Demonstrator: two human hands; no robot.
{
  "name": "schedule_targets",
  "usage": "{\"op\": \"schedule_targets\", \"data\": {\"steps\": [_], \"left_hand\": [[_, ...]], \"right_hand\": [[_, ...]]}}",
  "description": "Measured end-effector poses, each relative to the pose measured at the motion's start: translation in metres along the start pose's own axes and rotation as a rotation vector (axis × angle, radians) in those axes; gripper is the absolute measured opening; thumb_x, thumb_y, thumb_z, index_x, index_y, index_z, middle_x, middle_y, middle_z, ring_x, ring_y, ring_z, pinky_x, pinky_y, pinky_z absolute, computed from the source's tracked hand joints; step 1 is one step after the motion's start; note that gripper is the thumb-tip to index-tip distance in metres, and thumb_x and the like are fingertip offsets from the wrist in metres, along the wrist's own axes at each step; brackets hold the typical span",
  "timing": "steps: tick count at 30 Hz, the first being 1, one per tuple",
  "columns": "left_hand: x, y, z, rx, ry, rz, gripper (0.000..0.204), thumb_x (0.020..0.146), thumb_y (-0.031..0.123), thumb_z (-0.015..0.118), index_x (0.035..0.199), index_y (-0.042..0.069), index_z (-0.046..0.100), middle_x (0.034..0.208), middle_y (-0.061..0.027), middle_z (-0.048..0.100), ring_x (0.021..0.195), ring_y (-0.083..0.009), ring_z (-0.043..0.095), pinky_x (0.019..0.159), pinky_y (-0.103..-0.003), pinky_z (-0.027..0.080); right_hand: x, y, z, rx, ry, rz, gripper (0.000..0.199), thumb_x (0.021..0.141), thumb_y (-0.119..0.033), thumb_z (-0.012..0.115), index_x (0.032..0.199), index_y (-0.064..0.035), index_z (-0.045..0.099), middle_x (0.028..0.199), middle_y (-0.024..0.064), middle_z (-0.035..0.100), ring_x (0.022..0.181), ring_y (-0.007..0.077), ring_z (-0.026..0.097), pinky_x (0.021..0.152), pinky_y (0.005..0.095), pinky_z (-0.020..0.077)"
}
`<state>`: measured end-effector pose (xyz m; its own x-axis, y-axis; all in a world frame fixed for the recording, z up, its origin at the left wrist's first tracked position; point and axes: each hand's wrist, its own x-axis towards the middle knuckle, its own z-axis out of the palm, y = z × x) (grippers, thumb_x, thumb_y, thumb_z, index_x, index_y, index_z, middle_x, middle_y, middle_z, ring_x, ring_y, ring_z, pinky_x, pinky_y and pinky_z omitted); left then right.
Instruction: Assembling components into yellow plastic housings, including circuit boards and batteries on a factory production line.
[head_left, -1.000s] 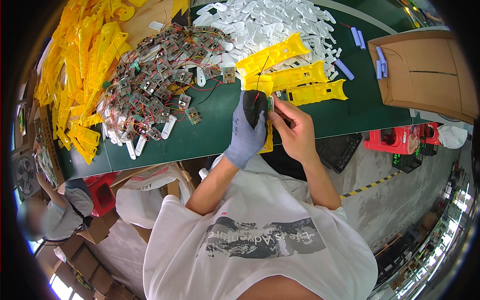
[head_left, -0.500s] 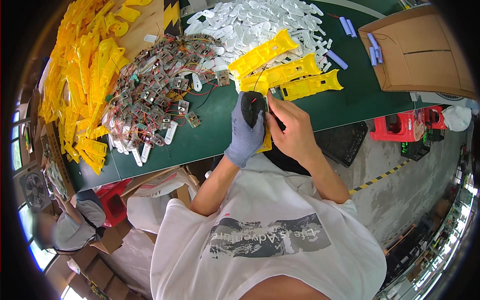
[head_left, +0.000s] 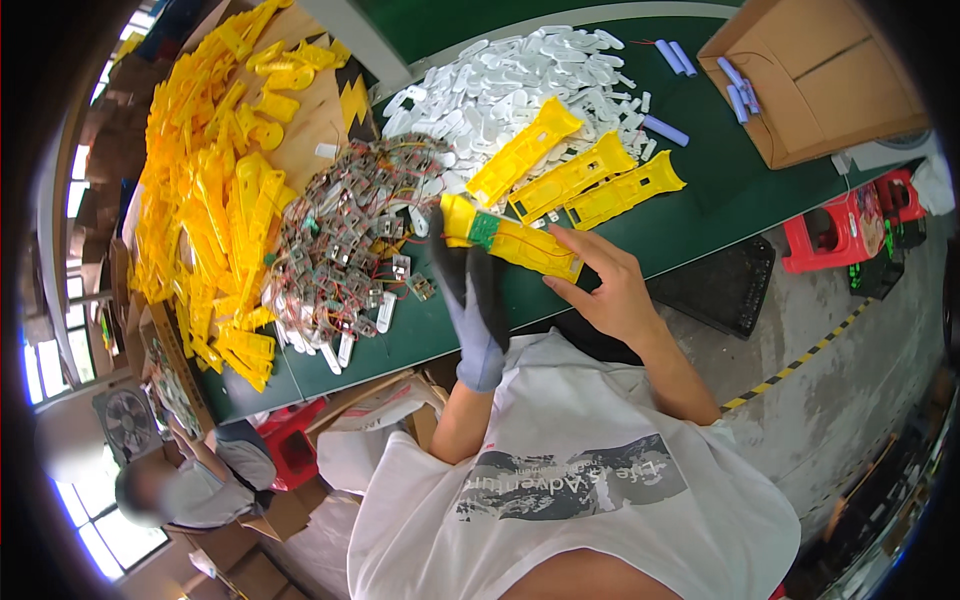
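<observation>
A long yellow plastic shell (head_left: 535, 248) is held over the near edge of the table, hollow side up. Inside its left part sits a small green circuit board (head_left: 484, 231), with thin red wire along the shell. My left hand (head_left: 473, 305), in a grey glove with black fingers, grips the shell's left end from below. At the other end, my bare right hand (head_left: 612, 290) has thumb and forefinger on either side of the shell. Just beyond lie three more yellow shells (head_left: 572, 176), side by side.
A heap of wired circuit boards (head_left: 345, 235) lies left of my hands, beside a big pile of yellow parts (head_left: 215, 200). White plastic pieces (head_left: 510, 85) are heaped at the back. Purple cylindrical cells (head_left: 665, 130) and a cardboard box (head_left: 820, 75) are at right.
The shell has turned from upright between my hands to lying crosswise, showing its inside and green board. My left hand has shifted to its left end, and the view has swung.
</observation>
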<state>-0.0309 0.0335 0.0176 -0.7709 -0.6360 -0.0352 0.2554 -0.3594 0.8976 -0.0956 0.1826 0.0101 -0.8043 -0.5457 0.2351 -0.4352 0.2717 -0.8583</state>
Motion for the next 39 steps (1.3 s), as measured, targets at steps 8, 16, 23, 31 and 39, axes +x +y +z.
{"op": "schedule_targets", "data": {"steps": [8, 16, 23, 31, 39], "left_hand": [[-0.010, 0.066, 0.008, 1.328, -0.352, 0.780, 0.048, 0.079, 0.012, 0.069, 0.125, 0.012, 0.056, 0.145, -0.0221, 0.034, 0.135, -0.0451, 0.027, 0.110, -0.058, 0.026], [0.021, 0.035, 0.004, 1.339, -0.835, 0.594, 0.023, 0.076, 0.012, 0.072, 0.098, 0.009, 0.065, 0.120, -0.0111, 0.060, 0.114, -0.0366, 0.052, 0.101, -0.047, 0.040], [0.012, 0.020, -0.004, 1.307, -0.832, 0.576, 0.020, 0.076, 0.013, 0.073, 0.090, 0.006, 0.061, 0.117, -0.0122, 0.061, 0.109, -0.0362, 0.055, 0.097, -0.046, 0.042], [0.018, 0.000, -0.028, 1.161, -0.769, 0.416, 0.022, 0.073, 0.012, 0.076, 0.088, 0.008, 0.060, 0.112, -0.0094, 0.065, 0.099, -0.0331, 0.059, 0.088, -0.043, 0.045], [0.009, -0.011, -0.030, 1.029, -0.556, 0.416, 0.020, 0.069, 0.005, 0.076, 0.084, 0.012, 0.064, 0.106, -0.0062, 0.068, 0.097, -0.0317, 0.059, 0.089, -0.041, 0.044]], "right_hand": [[0.003, 0.017, -0.022, 0.002, -0.052, -0.152, 0.053, 0.073, -0.012, 0.079, 0.123, -0.0058, 0.061, 0.107, 0.0132, 0.067, 0.094, 0.0288, 0.064, 0.082, 0.0363, 0.0512], [-0.007, 0.023, -0.040, -0.113, -0.213, -0.130, 0.055, 0.070, -0.013, 0.080, 0.122, -0.0072, 0.062, 0.099, 0.0086, 0.065, 0.088, 0.0252, 0.059, 0.080, 0.0359, 0.0476], [-0.008, 0.037, -0.050, -0.139, -0.257, -0.186, 0.049, 0.074, -0.023, 0.077, 0.119, -0.0088, 0.063, 0.100, 0.0066, 0.065, 0.093, 0.0231, 0.058, 0.089, 0.0373, 0.0449], [0.000, 0.041, -0.056, -0.219, -0.290, -0.211, 0.045, 0.075, -0.023, 0.077, 0.116, -0.0095, 0.065, 0.104, 0.0041, 0.066, 0.097, 0.0207, 0.058, 0.091, 0.0364, 0.0452], [0.028, 0.043, -0.096, -0.177, 0.173, -0.106, 0.013, 0.080, -0.011, 0.072, 0.091, -0.0042, 0.069, 0.092, 0.0102, 0.068, 0.084, 0.0255, 0.066, 0.076, 0.0328, 0.0521]]}}
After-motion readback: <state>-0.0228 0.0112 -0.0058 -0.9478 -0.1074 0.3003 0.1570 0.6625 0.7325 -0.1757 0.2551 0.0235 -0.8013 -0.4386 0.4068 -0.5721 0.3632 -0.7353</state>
